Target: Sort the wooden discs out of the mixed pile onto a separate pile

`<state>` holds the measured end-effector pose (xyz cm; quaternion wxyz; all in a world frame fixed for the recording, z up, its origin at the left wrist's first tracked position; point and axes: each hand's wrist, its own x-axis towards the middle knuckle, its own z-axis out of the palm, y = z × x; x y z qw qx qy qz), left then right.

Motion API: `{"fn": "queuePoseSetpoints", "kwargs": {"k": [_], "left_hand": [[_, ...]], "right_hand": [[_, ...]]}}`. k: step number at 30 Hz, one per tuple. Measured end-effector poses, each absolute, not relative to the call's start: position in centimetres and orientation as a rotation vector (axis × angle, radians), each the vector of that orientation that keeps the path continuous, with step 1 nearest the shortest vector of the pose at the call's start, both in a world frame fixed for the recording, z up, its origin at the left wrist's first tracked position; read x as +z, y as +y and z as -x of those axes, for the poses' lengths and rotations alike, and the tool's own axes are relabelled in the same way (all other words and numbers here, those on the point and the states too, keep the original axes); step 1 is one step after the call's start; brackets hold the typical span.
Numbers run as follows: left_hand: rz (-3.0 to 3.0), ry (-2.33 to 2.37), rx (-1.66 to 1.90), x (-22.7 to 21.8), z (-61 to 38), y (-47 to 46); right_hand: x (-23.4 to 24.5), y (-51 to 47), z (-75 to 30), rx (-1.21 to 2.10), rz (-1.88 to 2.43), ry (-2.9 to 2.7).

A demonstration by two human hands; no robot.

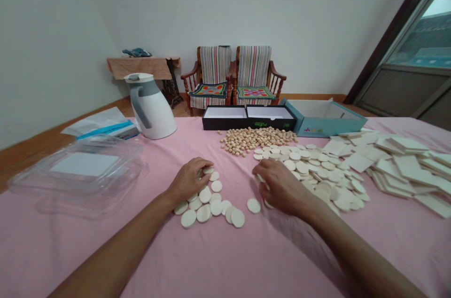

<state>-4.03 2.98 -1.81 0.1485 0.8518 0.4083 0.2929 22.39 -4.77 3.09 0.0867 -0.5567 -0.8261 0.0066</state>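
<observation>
My left hand (pixel 190 176) is curled over the top of a small pile of pale round wooden discs (pixel 203 213), with a disc (pixel 208 170) at its bent fingertips. To the right, my right hand (pixel 278 184) bends its fingers around a pale wooden disc that shows only in part. It rests at the left side of a larger heap of wooden discs (pixel 322 173). One loose disc (pixel 253 206) lies flat on the pink cloth between the two hands. The palms and some fingertips are hidden.
Wooden beads (pixel 255 139) lie heaped behind the discs, before a black box (pixel 225 124) and a blue box (pixel 327 124). Square wooden tiles (pixel 405 166) pile up at right. A clear plastic container (pixel 120 166) and a white jug (pixel 158 112) stand left.
</observation>
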Motion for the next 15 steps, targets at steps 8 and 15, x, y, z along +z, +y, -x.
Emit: {"fn": "queuePoseSetpoints", "kwargs": {"k": [8, 15], "left_hand": [[-2.435, 1.182, 0.846, -1.9, 4.0, 3.1], [-2.424, 1.172, 0.840, -1.9, 4.1, 3.1]], "right_hand": [[4.7, -5.8, -23.4, 0.201, 1.595, -2.478], [3.7, -7.1, -21.0, 0.429, 1.379, -2.702]]}}
